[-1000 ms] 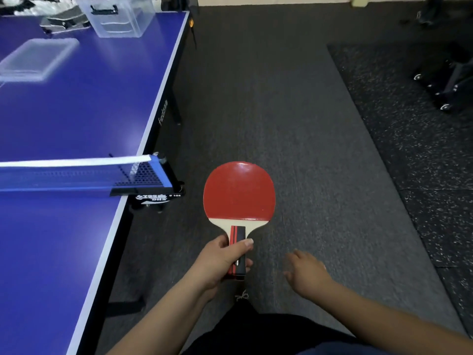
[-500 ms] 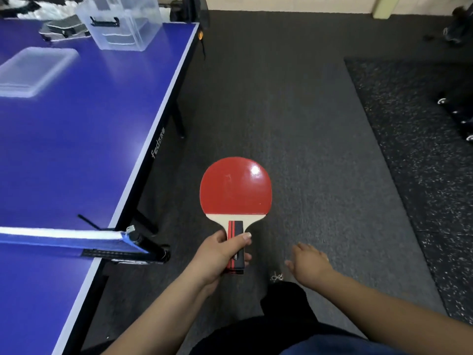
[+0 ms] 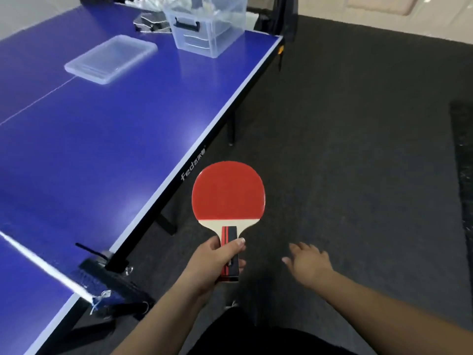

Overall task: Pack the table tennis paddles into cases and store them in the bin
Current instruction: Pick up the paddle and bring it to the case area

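My left hand (image 3: 213, 262) grips the red-and-black handle of a red-faced paddle (image 3: 227, 193), held blade-up over the floor just off the table's side edge. To its right my right hand (image 3: 308, 265) hangs open with fingers spread, holding nothing. A clear plastic bin (image 3: 204, 24) with a black latch stands at the far end of the blue table (image 3: 107, 124). Black paddle cases (image 3: 151, 23) lie just left of the bin. The bin's clear lid (image 3: 111, 58) rests flat on the table nearer me.
The net and its black clamp post (image 3: 107, 285) cross the table at lower left. Dark carpet floor (image 3: 345, 149) stretches to the right, with a speckled black mat (image 3: 463, 162) at the right edge. White clutter lies behind the bin.
The view has advanced along the table toward the bin; the net has slid back to the lower left. The paddle stays in my left hand and my right hand stays open.
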